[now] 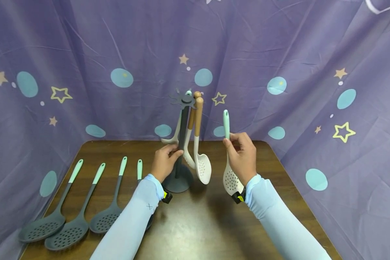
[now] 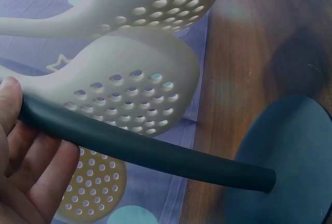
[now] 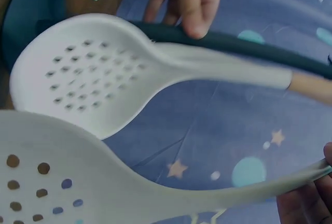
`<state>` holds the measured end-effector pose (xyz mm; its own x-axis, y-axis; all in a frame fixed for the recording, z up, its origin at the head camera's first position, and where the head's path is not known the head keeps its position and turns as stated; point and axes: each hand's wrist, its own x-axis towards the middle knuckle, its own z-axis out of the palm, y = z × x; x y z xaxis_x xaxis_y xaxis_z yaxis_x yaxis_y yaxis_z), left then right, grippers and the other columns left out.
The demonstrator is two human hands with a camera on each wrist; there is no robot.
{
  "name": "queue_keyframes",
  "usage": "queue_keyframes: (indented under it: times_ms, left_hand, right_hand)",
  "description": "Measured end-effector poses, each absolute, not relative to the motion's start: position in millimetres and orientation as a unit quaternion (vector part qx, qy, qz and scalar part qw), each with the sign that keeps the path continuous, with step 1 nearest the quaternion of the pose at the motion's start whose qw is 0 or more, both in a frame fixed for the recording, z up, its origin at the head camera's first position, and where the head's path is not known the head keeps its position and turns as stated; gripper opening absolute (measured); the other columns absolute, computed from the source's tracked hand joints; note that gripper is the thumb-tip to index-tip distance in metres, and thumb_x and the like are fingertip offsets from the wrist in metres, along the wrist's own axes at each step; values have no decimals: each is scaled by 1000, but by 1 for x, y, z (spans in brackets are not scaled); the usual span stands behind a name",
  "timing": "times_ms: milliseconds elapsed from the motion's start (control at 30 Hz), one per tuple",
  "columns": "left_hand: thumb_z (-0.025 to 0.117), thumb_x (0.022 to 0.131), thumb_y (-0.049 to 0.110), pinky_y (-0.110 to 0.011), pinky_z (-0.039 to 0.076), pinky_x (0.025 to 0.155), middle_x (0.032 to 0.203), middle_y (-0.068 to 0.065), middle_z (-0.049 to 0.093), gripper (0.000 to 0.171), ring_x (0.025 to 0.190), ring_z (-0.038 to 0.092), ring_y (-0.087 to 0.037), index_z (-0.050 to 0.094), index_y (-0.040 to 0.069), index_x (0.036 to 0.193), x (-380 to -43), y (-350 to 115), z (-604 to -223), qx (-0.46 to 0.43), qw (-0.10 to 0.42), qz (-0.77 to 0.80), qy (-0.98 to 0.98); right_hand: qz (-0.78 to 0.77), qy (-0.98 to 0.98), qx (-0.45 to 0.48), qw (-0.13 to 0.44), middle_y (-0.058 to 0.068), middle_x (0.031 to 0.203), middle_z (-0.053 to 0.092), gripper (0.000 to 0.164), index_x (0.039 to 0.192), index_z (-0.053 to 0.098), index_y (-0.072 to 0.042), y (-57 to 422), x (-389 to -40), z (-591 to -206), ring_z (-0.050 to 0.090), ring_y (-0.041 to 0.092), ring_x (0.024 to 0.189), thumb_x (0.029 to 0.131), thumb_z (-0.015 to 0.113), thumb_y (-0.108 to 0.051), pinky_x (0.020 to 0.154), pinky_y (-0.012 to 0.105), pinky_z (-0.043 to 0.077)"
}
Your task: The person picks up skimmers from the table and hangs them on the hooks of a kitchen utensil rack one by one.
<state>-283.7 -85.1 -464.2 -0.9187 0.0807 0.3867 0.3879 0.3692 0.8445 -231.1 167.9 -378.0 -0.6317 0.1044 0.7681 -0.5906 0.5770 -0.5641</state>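
My left hand (image 1: pixel 164 162) grips the pole of a dark utensil stand (image 1: pixel 183 126), thumb on the near side; its round base (image 1: pixel 178 185) is on the table. From its top ring hang a white skimmer (image 1: pixel 203 169) with a wooden handle, a second wooden-handled white utensil (image 1: pixel 190 159) behind it, and a pale utensil (image 1: pixel 173 140) with a mint handle at the back left. To the right of the stand, my right hand (image 1: pixel 244 155) pinches a white skimmer (image 1: pixel 231 180) by the lower end of its mint handle. It hangs upright, holed head down, partly hidden by my wrist.
Several dark grey skimmers (image 1: pixel 70 231) with mint handles lie side by side on the left of the wooden table (image 1: pixel 273 216), one partly hidden under my left sleeve. Behind the table hangs a purple curtain (image 1: pixel 149 47) with stars and dots.
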Motion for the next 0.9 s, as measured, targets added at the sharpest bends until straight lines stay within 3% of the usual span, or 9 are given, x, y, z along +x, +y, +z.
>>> queue_keyframes:
  times_ms: [300,900]
  left_hand:
    - [74,97,26,-44,59,87,110,-10,75,33,99,71,-27,75,5,122,-285,-86,-465,-148,143,-546,-812]
    - [75,97,28,-45,59,90,110,-10,75,35,102,70,-28,74,5,123,-284,-86,-465,-149,139,-544,-814]
  right_hand:
    - [462,-751,223,416,11,89,63,7,96,72,1,134,-227,-366,62,17,79,92,76,0,70,15,54]
    - [475,-752,223,400,11,90,64,7,98,73,-1,103,-227,-361,63,22,84,93,77,-3,73,22,57]
